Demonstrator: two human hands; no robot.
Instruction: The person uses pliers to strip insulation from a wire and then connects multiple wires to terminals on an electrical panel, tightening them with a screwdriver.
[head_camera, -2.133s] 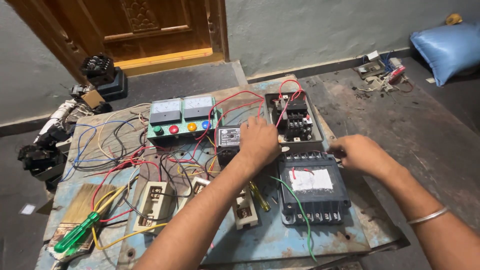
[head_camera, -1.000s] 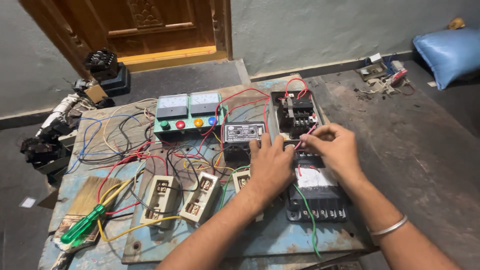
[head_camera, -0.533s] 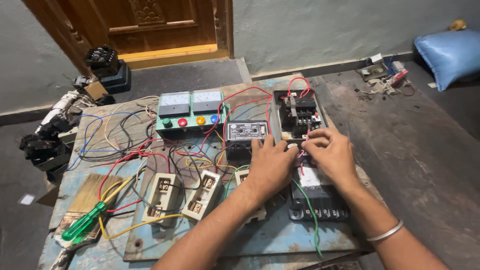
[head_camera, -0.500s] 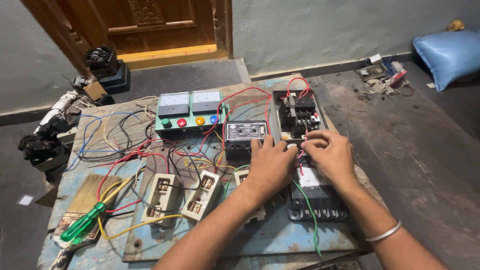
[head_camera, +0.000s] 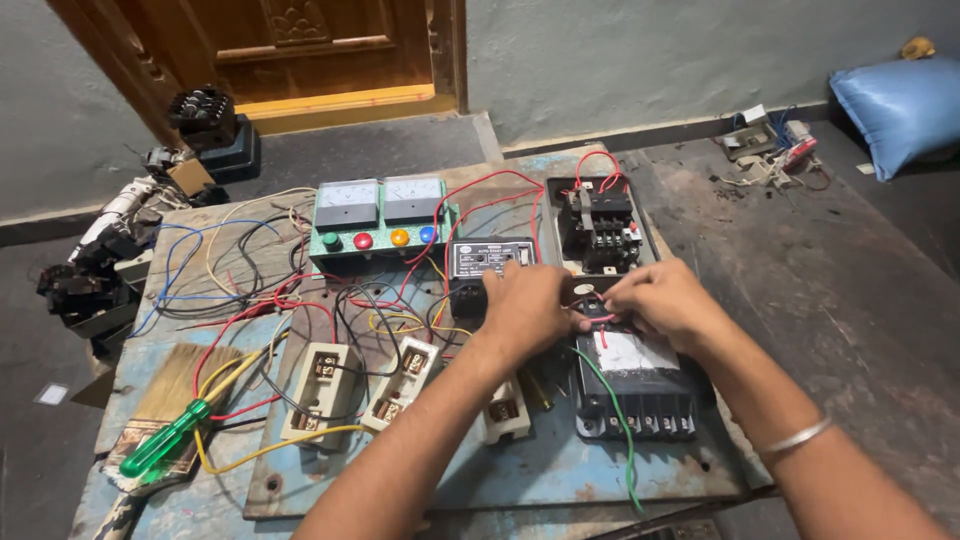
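My left hand (head_camera: 530, 305) and my right hand (head_camera: 662, 300) meet fingertip to fingertip over the top end of a black breaker unit (head_camera: 635, 390) with a white label. Both pinch a short red wire (head_camera: 601, 336) that runs down onto the unit. A green wire (head_camera: 612, 400) trails from the same spot towards the front edge of the board. Just behind my left hand sits a small black relay box (head_camera: 488, 257). A black contactor (head_camera: 598, 225) with red leads stands behind my right hand.
A green panel with two meters and coloured buttons (head_camera: 375, 215) stands at the back of the blue board (head_camera: 520, 475). Three white fuse holders (head_camera: 318, 385) lie left of my arm amid loose wires. A green screwdriver (head_camera: 165, 440) and paintbrush (head_camera: 175, 385) lie far left.
My hands were apart, the left by the relay box and the right at the breaker's side. Both have come together at the breaker's top end and taken hold of the red wire.
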